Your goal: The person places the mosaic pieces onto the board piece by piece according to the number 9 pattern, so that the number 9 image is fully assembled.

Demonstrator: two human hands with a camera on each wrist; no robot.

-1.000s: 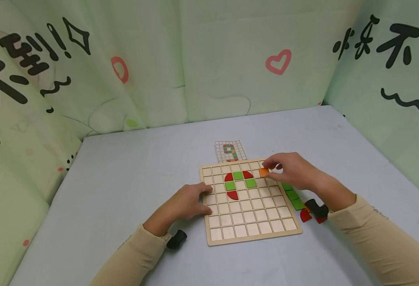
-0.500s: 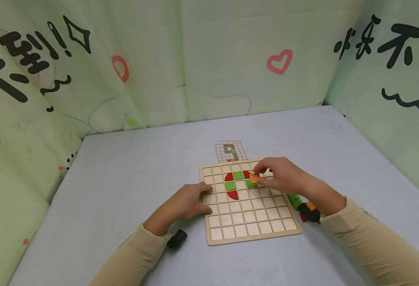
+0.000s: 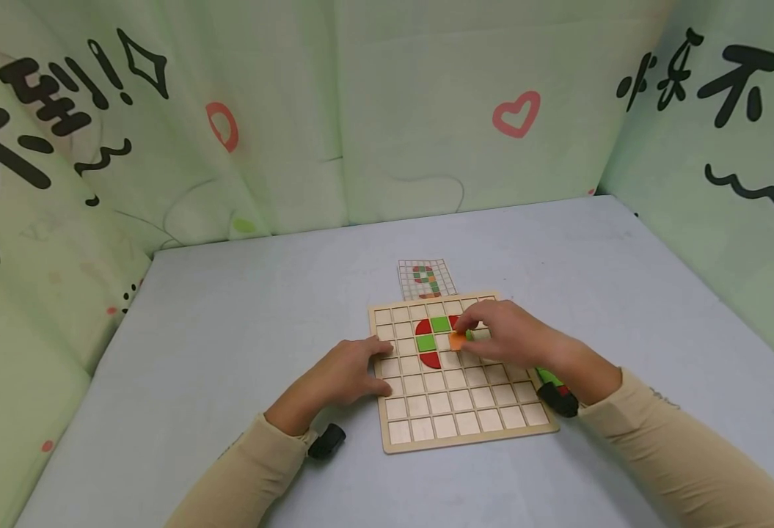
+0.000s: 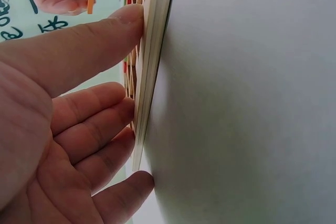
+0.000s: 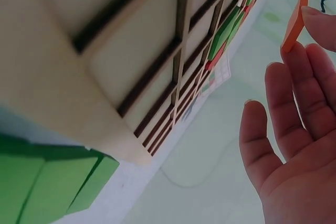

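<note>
My right hand [image 3: 515, 334] pinches an orange square tile [image 3: 457, 341] between thumb and fingertips, over the wooden grid board [image 3: 472, 438]. In the right wrist view the orange tile [image 5: 295, 24] is raised off the grid, its thin side showing. Green square tiles [image 3: 425, 343] and red rounded tiles [image 3: 429, 360] sit in cells of the upper left part of the board; the right hand partly covers the ones nearest it. My left hand [image 3: 343, 374] rests at the board's left edge, thumb and fingertips touching the frame [image 4: 152, 40] with fingers loosely extended.
Behind the board lies a printed pattern card [image 3: 424, 277]. Loose green tiles [image 5: 63, 182] lie along the board's right side, partly under the right wrist. Black wrist cameras sit on both wrists. A printed light green curtain [image 3: 393, 132] surrounds the white table [image 3: 261, 293].
The right hand has carried the orange tile leftward and slightly nearer, from the board's upper right to beside the green and red tiles. The left hand has stayed in place.
</note>
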